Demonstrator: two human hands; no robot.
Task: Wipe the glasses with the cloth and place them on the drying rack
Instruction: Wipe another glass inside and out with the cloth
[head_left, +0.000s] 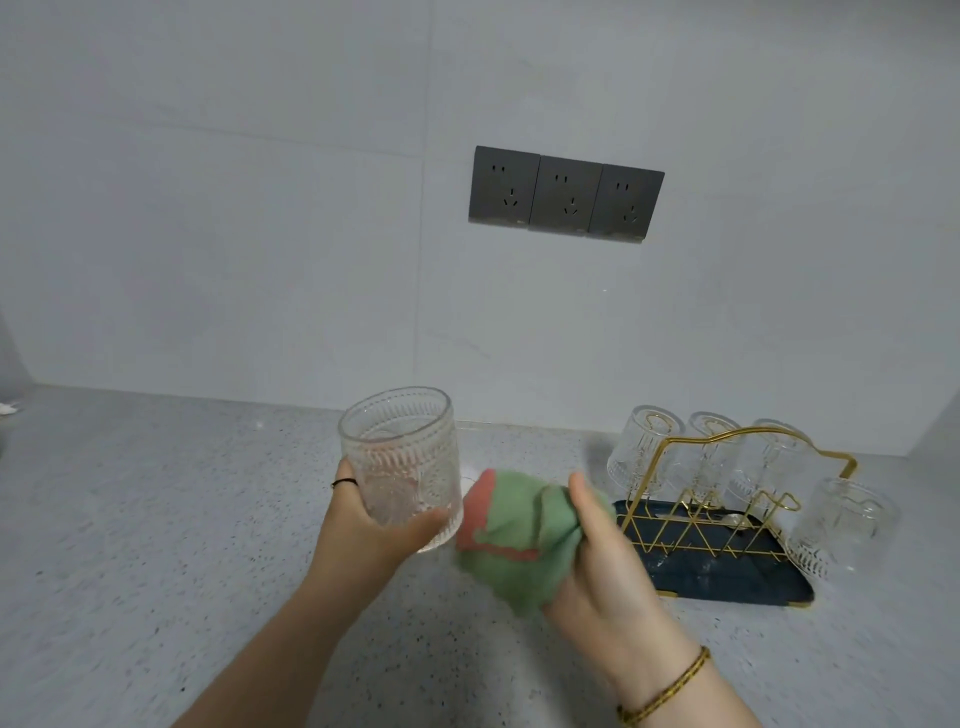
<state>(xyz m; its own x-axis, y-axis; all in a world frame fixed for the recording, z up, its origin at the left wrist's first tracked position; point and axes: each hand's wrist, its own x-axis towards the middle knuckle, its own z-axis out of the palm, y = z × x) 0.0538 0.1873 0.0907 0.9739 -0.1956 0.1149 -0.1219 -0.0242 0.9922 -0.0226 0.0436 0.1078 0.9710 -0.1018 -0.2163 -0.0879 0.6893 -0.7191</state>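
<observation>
your left hand (374, 525) grips the glass (400, 467); your right hand (602, 566) bunches the cloth (511, 540); wipe inside, turning slowly; hold firm

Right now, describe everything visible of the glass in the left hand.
The glass is a clear, straight-sided tumbler pressed with fine vertical ribs and beaded dots. It looks empty and is held mouth up, slightly tilted, above the counter. The left hand grips its lower half, with the thumb across the front and the fingers curled round its left side. The green and pink cloth hangs close by its lower right side; whether they touch cannot be told.
</observation>
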